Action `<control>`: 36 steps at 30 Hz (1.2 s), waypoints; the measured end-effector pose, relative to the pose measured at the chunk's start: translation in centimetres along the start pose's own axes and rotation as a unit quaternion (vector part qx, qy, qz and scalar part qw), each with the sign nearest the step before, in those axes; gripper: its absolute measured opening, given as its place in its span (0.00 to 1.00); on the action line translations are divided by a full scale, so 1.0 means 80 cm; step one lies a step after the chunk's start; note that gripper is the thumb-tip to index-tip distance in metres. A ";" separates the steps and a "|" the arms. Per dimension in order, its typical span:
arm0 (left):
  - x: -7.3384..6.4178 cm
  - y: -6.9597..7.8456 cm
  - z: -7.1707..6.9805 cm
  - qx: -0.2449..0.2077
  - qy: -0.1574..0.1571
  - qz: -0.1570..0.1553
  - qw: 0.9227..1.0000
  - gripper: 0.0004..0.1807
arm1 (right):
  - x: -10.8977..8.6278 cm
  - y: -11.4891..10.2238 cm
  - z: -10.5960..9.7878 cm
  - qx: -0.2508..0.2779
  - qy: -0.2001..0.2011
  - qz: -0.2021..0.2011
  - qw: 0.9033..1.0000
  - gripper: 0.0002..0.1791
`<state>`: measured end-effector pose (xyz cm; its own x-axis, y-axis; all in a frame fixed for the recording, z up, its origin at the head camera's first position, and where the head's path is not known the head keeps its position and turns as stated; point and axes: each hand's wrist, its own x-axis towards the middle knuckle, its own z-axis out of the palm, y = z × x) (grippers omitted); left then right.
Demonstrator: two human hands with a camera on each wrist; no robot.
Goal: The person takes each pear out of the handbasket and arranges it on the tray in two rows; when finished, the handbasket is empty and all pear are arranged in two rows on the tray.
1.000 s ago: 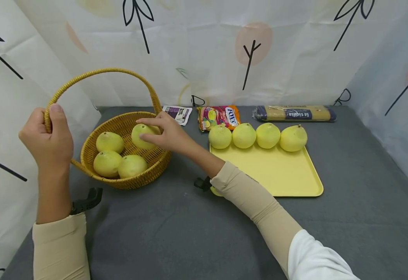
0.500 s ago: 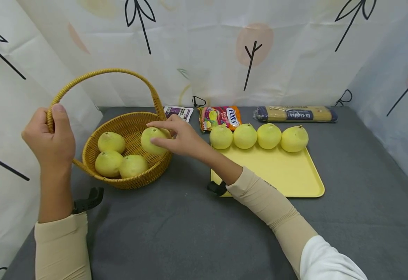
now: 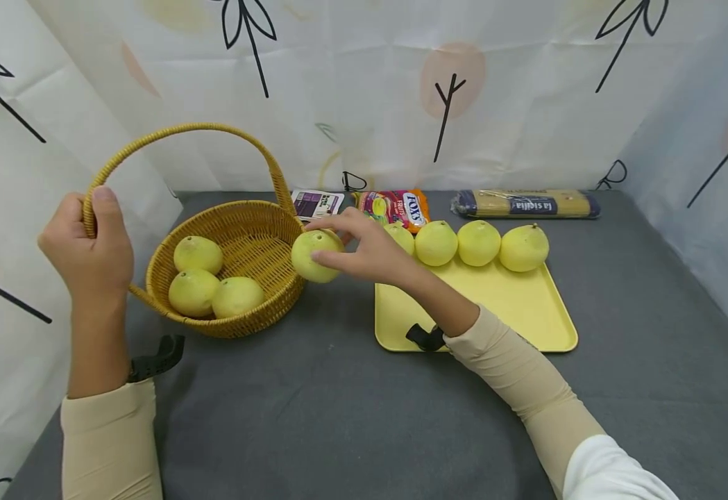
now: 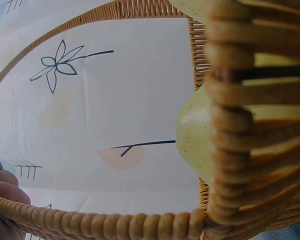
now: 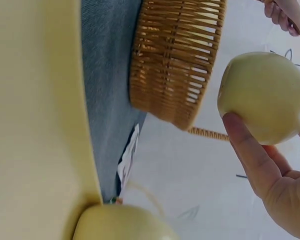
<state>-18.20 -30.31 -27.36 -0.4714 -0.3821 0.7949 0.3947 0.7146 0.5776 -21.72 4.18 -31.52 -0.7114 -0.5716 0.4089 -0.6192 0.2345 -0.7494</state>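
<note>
My left hand (image 3: 91,253) grips the arched handle (image 3: 204,127) of a woven wicker basket (image 3: 285,302), which stands on the left of the table. Inside the basket, 3 pale yellow-green pomelos (image 3: 198,254) lie toward its left side. My right hand (image 3: 373,253) holds another pomelo (image 3: 316,257) between thumb and fingers, beside the basket's right rim. The right wrist view shows this held pomelo (image 5: 262,95) raised off the table, with the basket's side wall (image 5: 172,60) behind it. Right of my hand, several pomelos (image 3: 478,242) stand in a row along the back edge of a yellow tray (image 3: 495,316).
Behind the tray lie a bright candy bag (image 3: 395,207), a pack of spaghetti (image 3: 526,203) and a small purple-and-white packet (image 3: 316,204). A patterned cloth backdrop (image 3: 364,90) rises at the table's back and sides. My right forearm crosses over the tray's left part.
My right hand has carried a pomelo rightward from inside the basket to just past its right rim. The left hand keeps its grip on the handle, almost unmoved.
</note>
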 end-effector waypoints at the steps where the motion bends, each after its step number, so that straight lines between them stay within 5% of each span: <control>1: 0.000 0.000 0.000 -0.002 0.000 0.002 1.000 0.21 | -0.003 0.001 -0.003 -0.006 -0.003 0.004 1.000 0.23; 10: 0.002 0.000 0.003 -0.011 -0.003 0.006 1.000 0.20 | -0.032 0.014 -0.027 -0.071 -0.040 0.036 0.996 0.22; 24: 0.001 0.000 0.001 -0.010 -0.002 0.006 1.000 0.20 | -0.077 0.033 -0.068 -0.097 -0.078 0.087 0.988 0.23; 36: 0.001 -0.001 0.001 -0.007 0.003 0.006 1.000 0.20 | -0.085 0.044 -0.080 -0.111 -0.110 0.109 0.982 0.23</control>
<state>-18.33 -30.36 -27.40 -0.4612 -0.3770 0.8033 0.4108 0.7117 0.5699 -21.22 13.92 -33.60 -0.7614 -0.6388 0.1104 -0.5346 0.5224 -0.6643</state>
